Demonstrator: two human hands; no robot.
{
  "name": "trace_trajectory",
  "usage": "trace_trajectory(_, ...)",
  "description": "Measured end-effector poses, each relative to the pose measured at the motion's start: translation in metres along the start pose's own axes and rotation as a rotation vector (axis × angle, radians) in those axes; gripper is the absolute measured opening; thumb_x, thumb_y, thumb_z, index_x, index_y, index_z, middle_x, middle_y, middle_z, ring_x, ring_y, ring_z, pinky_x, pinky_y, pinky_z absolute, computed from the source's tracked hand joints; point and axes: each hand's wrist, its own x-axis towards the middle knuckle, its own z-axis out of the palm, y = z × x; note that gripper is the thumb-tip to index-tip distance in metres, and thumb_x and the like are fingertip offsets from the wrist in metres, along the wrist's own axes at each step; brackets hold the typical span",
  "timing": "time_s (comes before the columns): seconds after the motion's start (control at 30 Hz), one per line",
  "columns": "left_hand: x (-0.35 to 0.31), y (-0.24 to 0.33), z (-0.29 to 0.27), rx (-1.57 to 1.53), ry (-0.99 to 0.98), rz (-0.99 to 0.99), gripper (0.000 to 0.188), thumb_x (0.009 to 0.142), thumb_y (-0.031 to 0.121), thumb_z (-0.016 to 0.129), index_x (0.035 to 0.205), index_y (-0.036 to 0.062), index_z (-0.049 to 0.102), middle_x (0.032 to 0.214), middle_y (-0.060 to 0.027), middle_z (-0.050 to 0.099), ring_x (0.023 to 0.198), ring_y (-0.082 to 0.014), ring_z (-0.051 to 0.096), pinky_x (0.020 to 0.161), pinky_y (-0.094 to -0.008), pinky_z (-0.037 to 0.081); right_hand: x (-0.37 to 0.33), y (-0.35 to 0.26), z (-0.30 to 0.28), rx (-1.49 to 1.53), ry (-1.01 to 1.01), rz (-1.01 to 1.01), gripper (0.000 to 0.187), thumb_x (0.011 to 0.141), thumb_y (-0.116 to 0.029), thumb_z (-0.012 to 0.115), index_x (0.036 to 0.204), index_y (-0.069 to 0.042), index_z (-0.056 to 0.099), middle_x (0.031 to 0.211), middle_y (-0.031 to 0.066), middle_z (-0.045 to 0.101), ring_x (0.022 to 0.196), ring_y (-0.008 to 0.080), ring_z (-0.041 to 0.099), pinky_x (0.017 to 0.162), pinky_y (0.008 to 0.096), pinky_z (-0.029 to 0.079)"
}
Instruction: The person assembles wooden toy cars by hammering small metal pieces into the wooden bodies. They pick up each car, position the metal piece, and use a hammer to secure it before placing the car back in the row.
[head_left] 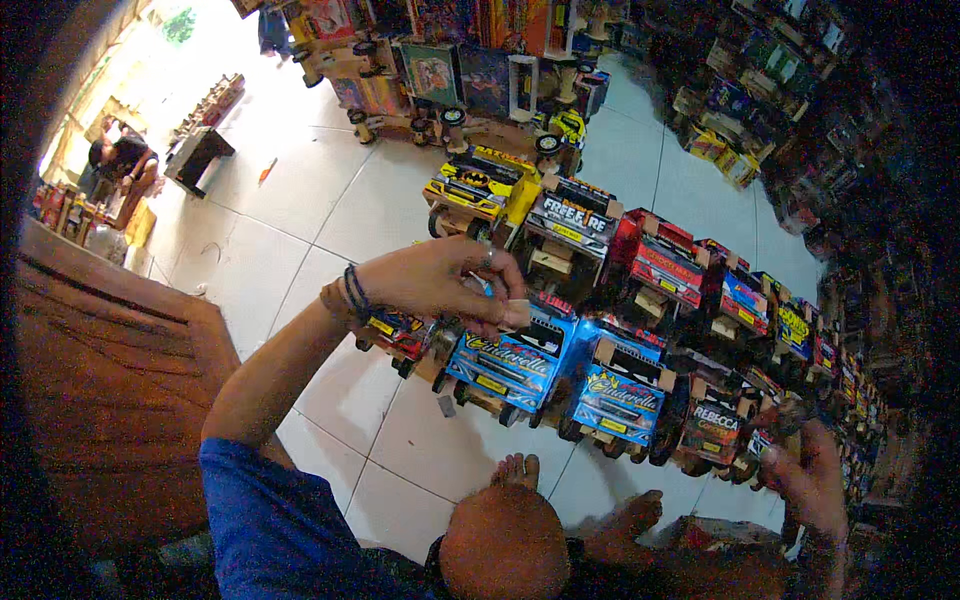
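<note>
My left hand (462,288) is pinched on a small pale wooden block (515,315), just above a light blue toy truck (520,362). A tiny pale blue bit shows between its fingers. Beside that truck stands another blue toy truck (618,397), then a dark toy truck (712,428) with white lettering. At the right end of this near row, my right hand (808,470) is closed by the trucks, its fingers in shadow. What it grips, if anything, I cannot make out. Behind are a yellow toy truck (480,185) and a red toy truck (660,262).
More toy trucks (790,325) run off to the right in tight rows. Stacked trucks (460,75) rise at the back. A brown wooden panel (110,370) stands at left. My bare foot (517,470) rests on the tiled floor (400,450). Another person (125,165) sits far left.
</note>
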Motion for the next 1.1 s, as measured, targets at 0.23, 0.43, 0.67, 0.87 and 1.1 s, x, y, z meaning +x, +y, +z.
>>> trace_trajectory(0.23, 0.054, 0.008, 0.016, 0.062, -0.326, 0.124, 0.040, 0.093, 0.038, 0.071, 0.118, 0.0078, 0.069, 0.092, -0.0039, 0.072, 0.082, -0.0111, 0.069, 0.074, -0.0271, 0.056, -0.035, 0.069, 0.070, 0.153, -0.033, 0.167, 0.033, 0.098, -0.016, 0.062, 0.128, -0.004, 0.055, 0.108, 0.0067, 0.063, 0.091, 0.0154, 0.058, 0.080, 0.0313, 0.050)
trace_trajectory(0.43, 0.072, 0.000, 0.016, 0.243, -0.386, 0.231, 0.045, 0.091, 0.049, 0.069, 0.112, 0.0097, 0.073, 0.096, -0.0075, 0.075, 0.089, -0.0191, 0.071, 0.080, -0.0335, 0.054, -0.067, 0.147, 0.158, 0.416, 0.135, 0.291, 0.038, 0.102, -0.027, 0.061, 0.134, -0.008, 0.056, 0.108, 0.0015, 0.061, 0.095, 0.0098, 0.053, 0.078, 0.0287, 0.044)
trace_trajectory(0.67, 0.083, -0.001, 0.015, 0.280, -0.407, 0.250, 0.040, 0.091, 0.044, 0.071, 0.113, 0.0113, 0.075, 0.100, -0.0073, 0.076, 0.088, -0.0205, 0.072, 0.077, -0.0337, 0.054, -0.083, 0.165, 0.159, 0.714, 0.267, 0.416, 0.045, 0.103, -0.027, 0.058, 0.143, -0.009, 0.049, 0.098, 0.0034, 0.063, 0.089, 0.0144, 0.057, 0.075, 0.0286, 0.045)
trace_trajectory(0.87, 0.092, -0.012, 0.017, 0.244, -0.403, 0.382, 0.044, 0.089, 0.045, 0.072, 0.112, 0.0088, 0.075, 0.100, -0.0113, 0.075, 0.090, -0.0229, 0.071, 0.081, -0.0345, 0.053, -0.137, 0.179, 0.164, 0.323, 0.200, 0.494, 0.060, 0.104, -0.026, 0.054, 0.157, -0.013, 0.029, 0.138, 0.0110, 0.051, 0.121, 0.0213, 0.054, 0.096, 0.0339, 0.047)
trace_trajectory(1.1, 0.100, -0.022, 0.018, 0.185, -0.434, 0.443, 0.043, 0.090, 0.042, 0.071, 0.113, 0.0062, 0.074, 0.101, -0.0117, 0.076, 0.090, -0.0206, 0.071, 0.080, -0.0324, 0.052, -0.148, 0.201, 0.167, 0.597, 0.118, 0.483, 0.069, 0.100, -0.025, 0.063, 0.157, -0.008, 0.028, 0.152, 0.0133, 0.041, 0.133, 0.0245, 0.046, 0.109, 0.0380, 0.041)
